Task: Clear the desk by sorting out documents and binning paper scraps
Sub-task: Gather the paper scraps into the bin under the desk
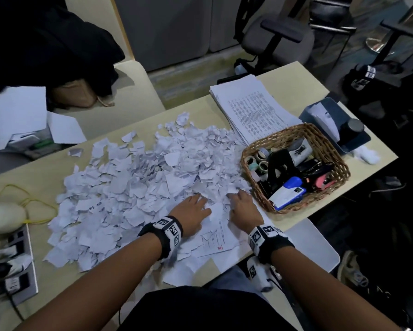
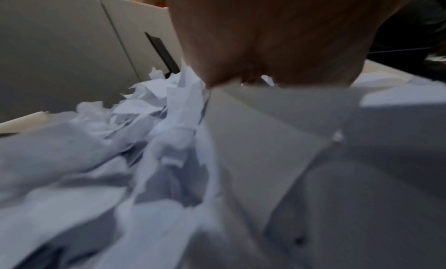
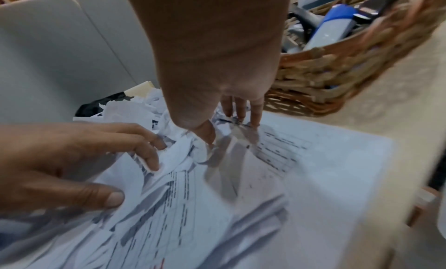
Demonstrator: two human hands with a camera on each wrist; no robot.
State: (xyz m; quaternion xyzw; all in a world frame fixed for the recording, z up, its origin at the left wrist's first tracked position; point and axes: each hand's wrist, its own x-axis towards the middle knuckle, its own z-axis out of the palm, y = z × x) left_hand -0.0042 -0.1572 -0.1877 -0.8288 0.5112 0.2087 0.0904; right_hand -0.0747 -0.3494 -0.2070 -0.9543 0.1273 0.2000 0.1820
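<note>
A wide pile of torn white paper scraps covers the middle of the beige desk. At its near right edge lie printed documents, partly buried. My left hand rests flat on the scraps and the top sheet, fingers spread. My right hand is just to its right, fingertips pushed down into the scraps beside the basket. In the right wrist view the right hand points down at the printed sheet, and the left hand touches crumpled scraps. The left wrist view shows only my palm over scraps.
A wicker basket with staplers and tape rolls stands right of my hands. A tall stack of printed documents lies behind it, with a grey device further right. A power strip and yellow cable sit at the left edge.
</note>
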